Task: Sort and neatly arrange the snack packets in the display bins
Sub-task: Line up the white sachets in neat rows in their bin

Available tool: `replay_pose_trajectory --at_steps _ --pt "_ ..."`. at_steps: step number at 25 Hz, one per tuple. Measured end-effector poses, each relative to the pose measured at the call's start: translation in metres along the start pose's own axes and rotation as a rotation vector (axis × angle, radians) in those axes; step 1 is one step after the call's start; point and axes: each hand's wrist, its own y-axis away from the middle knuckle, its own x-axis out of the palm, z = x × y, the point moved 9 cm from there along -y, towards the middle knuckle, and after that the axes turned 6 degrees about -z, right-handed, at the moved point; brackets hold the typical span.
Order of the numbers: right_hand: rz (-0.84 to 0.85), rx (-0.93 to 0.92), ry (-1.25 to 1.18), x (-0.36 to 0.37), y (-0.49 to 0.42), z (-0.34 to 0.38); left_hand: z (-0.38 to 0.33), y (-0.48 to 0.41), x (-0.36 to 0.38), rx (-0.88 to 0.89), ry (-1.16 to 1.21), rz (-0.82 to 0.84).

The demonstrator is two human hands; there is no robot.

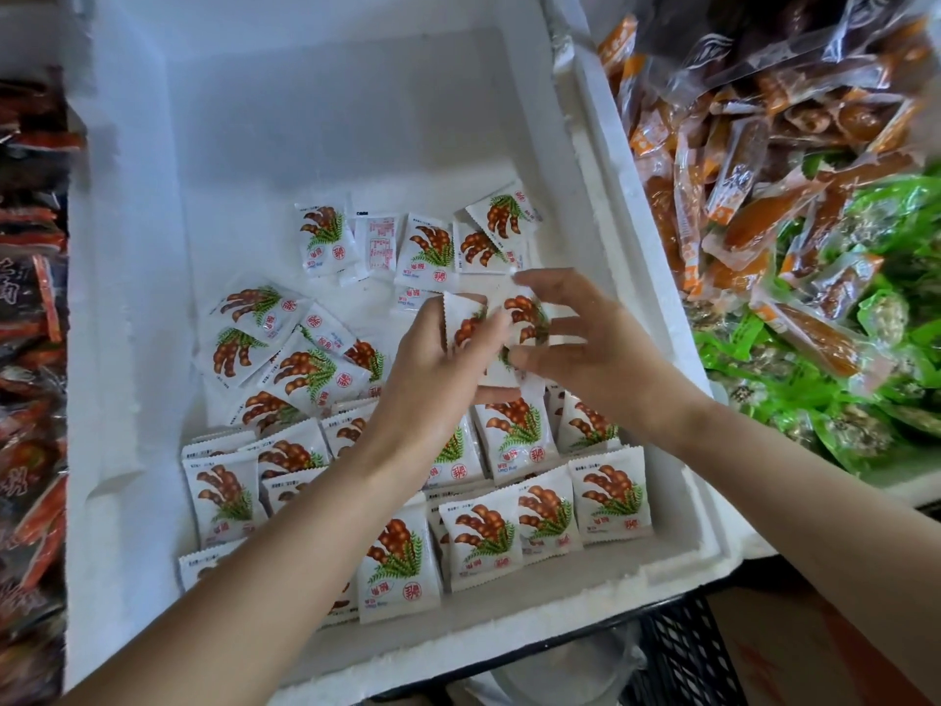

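Note:
A white foam bin (127, 323) holds several small white snack packets printed with brown pods and green leaves. Near the front edge the packets stand in neat rows (545, 517). Farther back lie loose packets (285, 343), and more sit flat along the back row (427, 247). Above the middle of the bin, my left hand (433, 369) holds one packet (466, 323). My right hand (585, 343) pinches another packet (524, 318) right beside it. The two packets overlap between my hands.
A neighbouring bin on the right holds orange-wrapped snacks (713, 160) and green packets (865, 379). Red and dark packets (30, 349) fill the bin on the left. A black plastic crate (682, 654) shows below the foam bin's front right corner.

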Motion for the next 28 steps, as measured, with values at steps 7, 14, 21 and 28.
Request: replay_pose_trajectory --at_steps 7,14,21,28 --pt "-0.092 -0.012 0.185 -0.020 0.008 -0.004 -0.007 0.000 0.002 0.139 -0.105 -0.034" --pt "0.001 -0.126 0.389 -0.038 0.009 0.015 -0.019 0.009 0.005 0.276 -0.307 0.000" --pt "0.122 -0.088 0.607 -0.036 -0.002 -0.023 -0.004 0.008 -0.026 0.209 -0.450 -0.033" --pt "0.151 -0.113 0.822 -0.021 -0.004 -0.040 0.031 0.001 -0.032 0.129 -0.753 0.131"
